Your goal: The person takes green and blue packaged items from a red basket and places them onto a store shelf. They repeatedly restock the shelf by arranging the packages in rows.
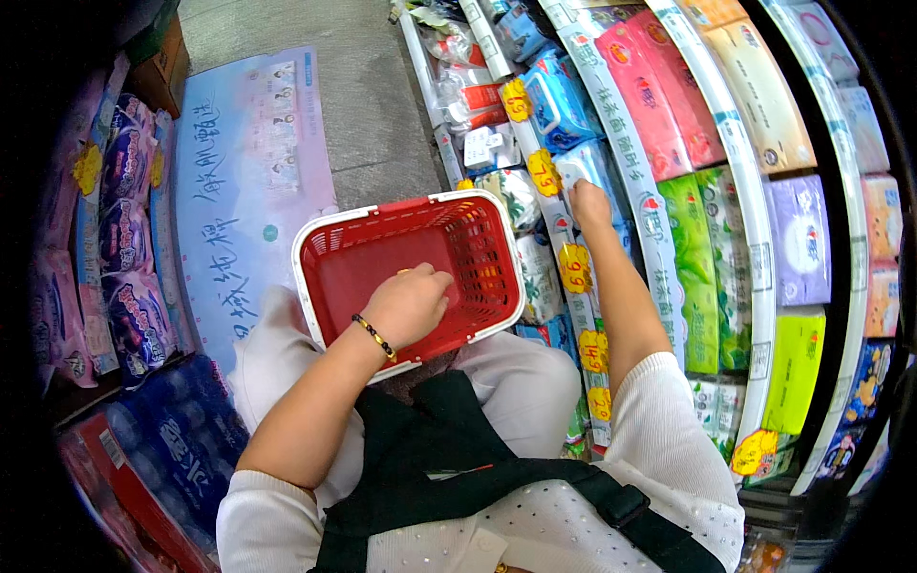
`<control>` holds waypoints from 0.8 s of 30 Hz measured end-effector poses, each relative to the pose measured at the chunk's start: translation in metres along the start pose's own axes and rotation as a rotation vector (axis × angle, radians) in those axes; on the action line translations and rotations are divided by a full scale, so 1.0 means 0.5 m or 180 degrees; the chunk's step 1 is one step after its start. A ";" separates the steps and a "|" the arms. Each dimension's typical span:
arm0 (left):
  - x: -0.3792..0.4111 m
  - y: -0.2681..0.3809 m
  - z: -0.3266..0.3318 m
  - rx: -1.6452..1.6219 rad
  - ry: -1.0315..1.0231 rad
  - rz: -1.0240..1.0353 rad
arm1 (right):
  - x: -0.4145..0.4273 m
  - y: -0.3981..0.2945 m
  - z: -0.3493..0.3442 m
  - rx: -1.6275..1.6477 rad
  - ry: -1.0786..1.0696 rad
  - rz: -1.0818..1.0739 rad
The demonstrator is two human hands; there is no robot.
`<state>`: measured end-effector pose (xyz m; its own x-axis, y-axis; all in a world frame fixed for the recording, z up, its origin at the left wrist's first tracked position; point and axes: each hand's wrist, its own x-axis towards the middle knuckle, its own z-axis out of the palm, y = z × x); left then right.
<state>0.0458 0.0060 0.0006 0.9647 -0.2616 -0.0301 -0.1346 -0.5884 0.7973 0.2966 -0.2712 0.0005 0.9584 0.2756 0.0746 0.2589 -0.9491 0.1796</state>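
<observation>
A red plastic shopping basket [390, 251] with a white rim stands in front of my knees, and nothing shows inside it. My left hand [407, 308], with a beaded bracelet at the wrist, is over the basket's near side, fingers curled; whether it grips the handle is hidden. At the shelf on the right, my right hand [590, 204] touches the near end of a light blue soft pack [591, 163], likely wipes, its fingertips partly hidden. Just beyond that pack lies a blue wipes pack with a white lid [550, 102]. Yellow price tags [544, 172] line the shelf edge beside my right hand.
Shelves to the right hold tissue packs in pink [641, 100], green [688, 251] and purple [799, 240]. On the left, a shelf holds purple packs [127, 236], with a dark blue wrapped bundle [179, 430] nearer me. A printed floor mat [251, 143] lies beyond the basket.
</observation>
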 end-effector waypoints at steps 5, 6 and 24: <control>0.003 -0.012 -0.003 -0.0166 0.0154 0.0066 | 0.064 -0.030 0.039 -0.0076 -0.0146 -0.0055; 0.004 -0.013 -0.005 -0.0177 0.0156 0.0037 | 0.075 -0.034 0.045 -0.0167 -0.0226 -0.0040; 0.000 -0.021 -0.005 -0.0208 0.0168 0.0019 | 0.071 -0.028 0.016 -0.0636 -0.1186 0.0259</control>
<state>0.0479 0.0143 -0.0061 0.9748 -0.2231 0.0051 -0.1269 -0.5353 0.8351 0.3278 -0.2494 -0.0073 0.9622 0.0922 -0.2564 0.1874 -0.9070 0.3771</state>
